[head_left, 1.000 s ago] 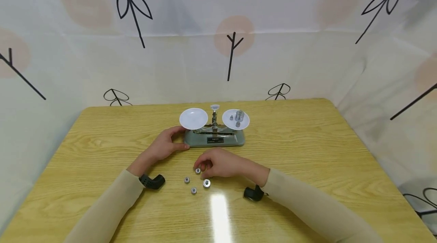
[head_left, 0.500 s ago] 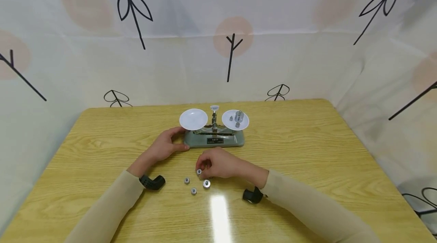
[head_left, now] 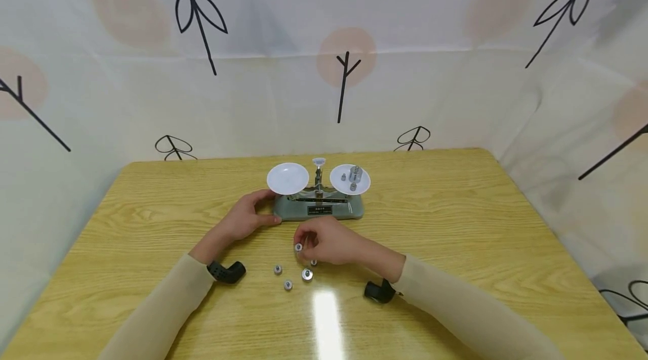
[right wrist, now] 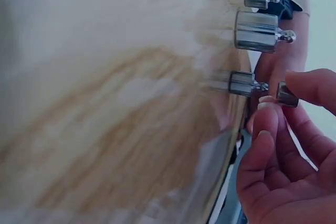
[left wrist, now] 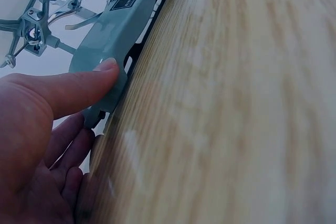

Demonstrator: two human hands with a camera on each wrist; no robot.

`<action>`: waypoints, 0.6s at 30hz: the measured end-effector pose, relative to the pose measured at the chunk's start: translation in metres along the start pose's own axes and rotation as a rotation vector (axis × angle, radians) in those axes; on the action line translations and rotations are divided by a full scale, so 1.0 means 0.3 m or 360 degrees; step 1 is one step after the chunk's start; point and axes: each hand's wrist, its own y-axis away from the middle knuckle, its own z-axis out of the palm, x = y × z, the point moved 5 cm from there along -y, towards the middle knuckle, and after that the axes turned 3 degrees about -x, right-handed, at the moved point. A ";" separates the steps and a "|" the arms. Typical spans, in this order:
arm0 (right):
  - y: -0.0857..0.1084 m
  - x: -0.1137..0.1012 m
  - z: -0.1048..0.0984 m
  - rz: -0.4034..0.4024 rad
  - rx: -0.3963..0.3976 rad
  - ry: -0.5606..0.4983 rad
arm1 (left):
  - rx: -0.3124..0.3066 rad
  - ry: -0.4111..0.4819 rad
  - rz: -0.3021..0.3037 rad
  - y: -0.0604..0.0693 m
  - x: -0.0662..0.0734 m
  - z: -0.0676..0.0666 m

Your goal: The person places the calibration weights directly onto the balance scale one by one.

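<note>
A balance scale [head_left: 320, 211] with a grey-green base and two white pans stands at the table's middle. My left hand [head_left: 244, 215] grips its left end; in the left wrist view the thumb [left wrist: 79, 90] lies on the base's front. Between thumb and fingertips, my right hand [head_left: 329, 242] pinches a small metal weight [right wrist: 286, 95], held just above the table in front of the scale. Beneath and beside this hand stand several knobbed weights, the biggest [head_left: 307, 274] among smaller ones [head_left: 278, 270]. One small weight [head_left: 314, 262] is partly hidden by the right hand.
On the scale's right pan [head_left: 336, 183] stand one large weight [head_left: 356, 174] and two small ones. The left pan [head_left: 287, 179] bears nothing. A patterned cloth [head_left: 263, 95] hangs behind the wooden table [head_left: 445, 225].
My right hand has lifted the small weight off the table and moved slightly right with it. Another small weight now shows beside its thumb. The left hand keeps its place on the scale.
</note>
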 end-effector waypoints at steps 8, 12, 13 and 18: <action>0.035 -0.025 -0.050 -0.0079 0.0137 0.0014 | 0.0001 0.0013 0.0020 -0.002 0.001 0.002; 0.050 -0.032 -0.076 -0.0084 0.0193 0.0025 | 0.0000 -0.0001 0.0009 -0.002 0.002 0.001; 0.053 -0.034 -0.081 -0.0089 0.0204 0.0026 | 0.0000 -0.0005 0.0006 -0.001 0.003 0.001; 0.063 -0.043 -0.104 -0.0120 0.0234 0.0017 | -0.0003 -0.0012 0.0012 0.003 0.007 -0.001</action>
